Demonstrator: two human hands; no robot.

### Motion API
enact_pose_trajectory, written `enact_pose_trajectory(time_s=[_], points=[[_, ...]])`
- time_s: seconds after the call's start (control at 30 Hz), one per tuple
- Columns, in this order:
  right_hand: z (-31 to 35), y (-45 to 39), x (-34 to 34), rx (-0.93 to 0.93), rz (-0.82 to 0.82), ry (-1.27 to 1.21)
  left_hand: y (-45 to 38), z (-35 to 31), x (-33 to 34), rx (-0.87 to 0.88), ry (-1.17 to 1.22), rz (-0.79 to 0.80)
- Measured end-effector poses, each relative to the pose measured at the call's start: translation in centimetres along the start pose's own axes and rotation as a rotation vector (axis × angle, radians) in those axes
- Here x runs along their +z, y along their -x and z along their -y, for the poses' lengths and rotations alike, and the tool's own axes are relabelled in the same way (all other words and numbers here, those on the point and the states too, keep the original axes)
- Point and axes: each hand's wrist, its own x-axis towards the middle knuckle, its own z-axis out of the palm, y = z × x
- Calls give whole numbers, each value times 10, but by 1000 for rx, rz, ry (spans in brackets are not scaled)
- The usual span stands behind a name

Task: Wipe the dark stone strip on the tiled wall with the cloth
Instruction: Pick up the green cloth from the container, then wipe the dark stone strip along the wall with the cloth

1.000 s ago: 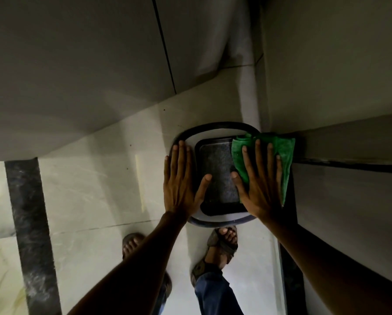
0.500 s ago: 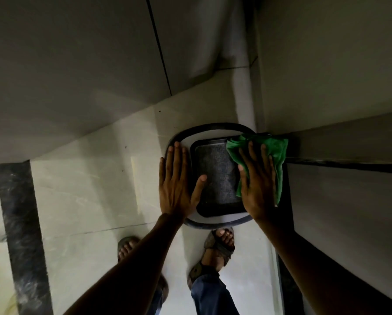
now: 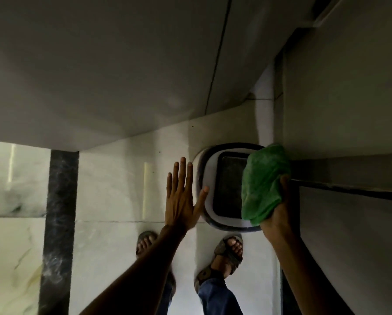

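Observation:
My right hand (image 3: 279, 212) is shut on a bunched green cloth (image 3: 264, 183), held up against the left end of the thin dark stone strip (image 3: 354, 189) that runs across the tiled wall on the right. The cloth hides most of that hand's fingers. My left hand (image 3: 182, 196) is open, fingers spread and pointing up, its thumb tip close to the rim of an oval basin (image 3: 205, 201) on the floor below.
The oval basin holds a dark rectangular tray (image 3: 229, 185). My two sandalled feet (image 3: 228, 253) stand on pale marble floor. A broad dark band (image 3: 59, 223) crosses the floor at left. Grey wall panels (image 3: 99, 64) rise above and to the right.
My right hand has gathered the flat cloth into a bunch and turned it toward the right wall's strip. The left hand lifted and shifted left. The view tilted upward.

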Motion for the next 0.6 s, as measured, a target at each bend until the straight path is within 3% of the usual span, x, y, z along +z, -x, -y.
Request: enact_pose_trajectory(time_s=[0.13,0.33,0.6], points=[[-9,42,44,129,64,26,30,26,-47,-96,20,-72],[-56,92,124,217,300,173,94,86,-115,-324,75,-223],[-152,161,208,116,508,468,219,190,-161,-595,88,-390]])
